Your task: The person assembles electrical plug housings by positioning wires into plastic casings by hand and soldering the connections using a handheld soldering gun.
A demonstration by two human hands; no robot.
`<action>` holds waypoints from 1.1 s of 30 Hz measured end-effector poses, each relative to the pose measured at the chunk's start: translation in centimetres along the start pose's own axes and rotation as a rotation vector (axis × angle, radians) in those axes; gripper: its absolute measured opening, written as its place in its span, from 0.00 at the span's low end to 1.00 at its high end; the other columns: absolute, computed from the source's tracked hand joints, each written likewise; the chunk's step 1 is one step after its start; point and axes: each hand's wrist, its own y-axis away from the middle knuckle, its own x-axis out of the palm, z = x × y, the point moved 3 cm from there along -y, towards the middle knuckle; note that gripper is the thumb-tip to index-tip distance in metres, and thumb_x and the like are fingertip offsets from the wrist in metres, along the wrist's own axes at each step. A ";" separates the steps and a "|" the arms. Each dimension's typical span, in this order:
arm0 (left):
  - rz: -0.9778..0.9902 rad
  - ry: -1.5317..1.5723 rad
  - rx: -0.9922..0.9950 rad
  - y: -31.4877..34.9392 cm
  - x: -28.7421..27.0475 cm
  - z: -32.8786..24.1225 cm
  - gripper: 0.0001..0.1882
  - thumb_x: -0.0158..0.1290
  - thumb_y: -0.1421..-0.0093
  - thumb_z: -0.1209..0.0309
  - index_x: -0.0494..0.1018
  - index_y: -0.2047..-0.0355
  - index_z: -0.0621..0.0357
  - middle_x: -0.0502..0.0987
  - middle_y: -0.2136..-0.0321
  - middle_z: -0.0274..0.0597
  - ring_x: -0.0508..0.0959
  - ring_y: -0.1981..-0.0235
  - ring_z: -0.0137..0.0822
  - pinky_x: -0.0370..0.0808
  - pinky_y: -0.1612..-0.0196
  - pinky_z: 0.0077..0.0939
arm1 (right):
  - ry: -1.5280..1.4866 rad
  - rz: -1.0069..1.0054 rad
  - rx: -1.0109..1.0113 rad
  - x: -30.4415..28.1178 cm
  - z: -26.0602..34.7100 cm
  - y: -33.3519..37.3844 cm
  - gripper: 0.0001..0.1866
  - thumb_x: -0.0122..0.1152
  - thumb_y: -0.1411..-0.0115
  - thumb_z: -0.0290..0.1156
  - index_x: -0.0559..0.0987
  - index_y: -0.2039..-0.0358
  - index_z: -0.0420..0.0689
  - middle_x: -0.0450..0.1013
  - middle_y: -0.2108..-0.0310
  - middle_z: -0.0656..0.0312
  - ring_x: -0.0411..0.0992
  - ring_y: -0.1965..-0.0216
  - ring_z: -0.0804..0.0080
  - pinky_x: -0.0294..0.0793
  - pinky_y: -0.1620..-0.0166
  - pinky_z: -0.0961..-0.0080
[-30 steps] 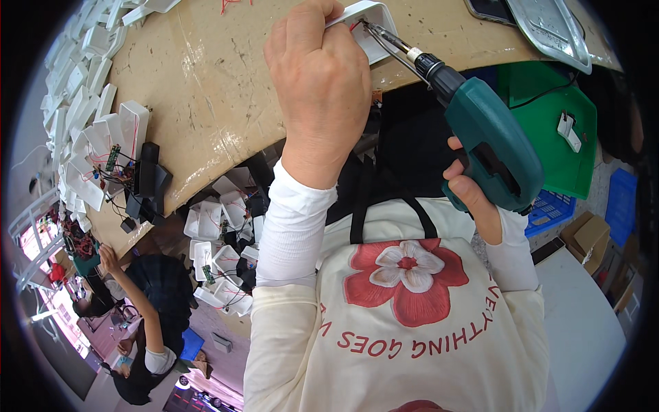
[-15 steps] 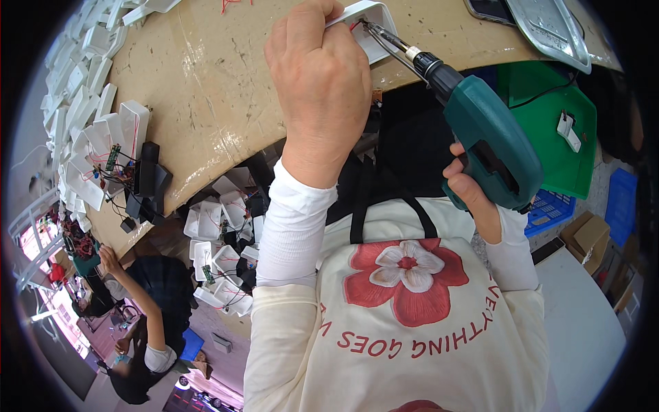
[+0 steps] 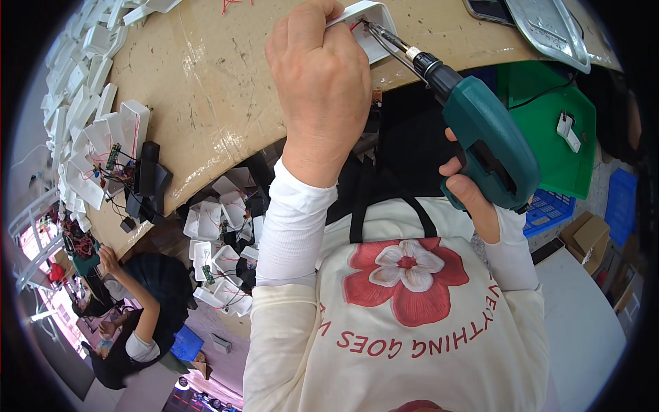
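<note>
Left hand: the left hand, at the upper middle of the frame, is curled, with its thumb side against the rim of the case; it is closed on the case's left wall, its other fingertips mostly hidden.
Right hand: the right hand, right of centre, is wrapped round the handle of the green tool, clamped on it.
Case: the white case lies at the top middle of the frame, over the table, open side showing.
Tool tip: the metal tip points up and left into the case, beside a red wire; whether they touch is too small to tell.
Upper left: a heap of white cases; below it, wired cases with small boards, touching black boxes.
Below the table edge: more wired cases, left of centre.
Upper right: a metal tray beside a phone.
Right side: a green bin holding a white part; a blue basket and a carton beneath.
Lower left: a co-worker in dark clothes, one hand at the table's edge.
Clothing: white sleeves, cream front with a red flower.
</note>
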 end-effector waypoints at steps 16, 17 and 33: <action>-0.007 -0.004 0.022 0.0 0.0 0.1 0.02 0.49 0.54 0.84 0.69 0.77 0.69 0.70 0.69 0.48 0.69 0.69 0.46 0.65 0.66 0.34 | 0.005 0.019 0.004 -0.2 -0.3 0.3 0.28 0.64 0.51 0.28 0.66 0.48 0.42 0.69 0.54 0.56 0.71 0.67 0.77 0.72 0.62 0.79; -0.007 -0.003 0.021 0.0 -0.1 0.0 0.02 0.49 0.54 0.84 0.69 0.77 0.69 0.70 0.69 0.48 0.69 0.69 0.46 0.65 0.66 0.34 | 0.013 0.024 0.008 -0.2 -0.2 0.3 0.28 0.63 0.50 0.28 0.66 0.48 0.42 0.69 0.54 0.56 0.71 0.67 0.78 0.72 0.62 0.79; 0.302 -0.301 -0.167 -0.9 0.0 -0.9 0.02 0.49 0.54 0.84 0.69 0.77 0.70 0.69 0.69 0.49 0.69 0.69 0.46 0.65 0.65 0.34 | 0.043 0.006 -0.019 0.2 -0.2 0.0 0.29 0.62 0.52 0.22 0.66 0.48 0.40 0.69 0.54 0.54 0.72 0.68 0.77 0.73 0.62 0.79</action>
